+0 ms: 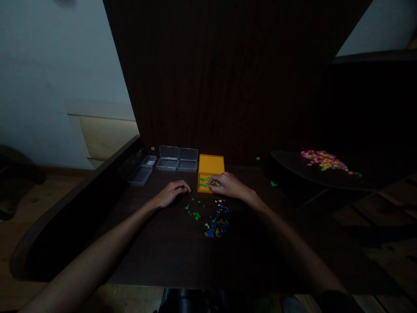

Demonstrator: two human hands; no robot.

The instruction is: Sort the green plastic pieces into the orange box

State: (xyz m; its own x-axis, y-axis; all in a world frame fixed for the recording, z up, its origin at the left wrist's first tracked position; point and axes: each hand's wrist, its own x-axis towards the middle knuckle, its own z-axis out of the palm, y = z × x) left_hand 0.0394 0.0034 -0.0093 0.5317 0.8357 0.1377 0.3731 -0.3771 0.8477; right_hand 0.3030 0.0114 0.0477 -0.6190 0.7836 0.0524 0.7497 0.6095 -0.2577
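Observation:
My right hand (225,184) reaches into an open yellow box (211,164), its fingers pinched together over the near half. Whatever they may hold is hidden. Small green pieces (202,185) lie inside that box. To the left of it, my left hand (172,192) rests on the dark table with its fingers loosely bent and nothing visible in them. In front of both hands, more green pieces (196,215) are scattered. Beside these is a mixed heap of small blue pieces (213,224), with yellow and whitish ones among them.
Clear plastic boxes (167,164) with raised lids stand left of the yellow box; another clear case (141,174) lies further left. A pile of pink, yellow and orange bits (325,160) sits on a side shelf (293,163). A dark panel (228,78) rises behind the table.

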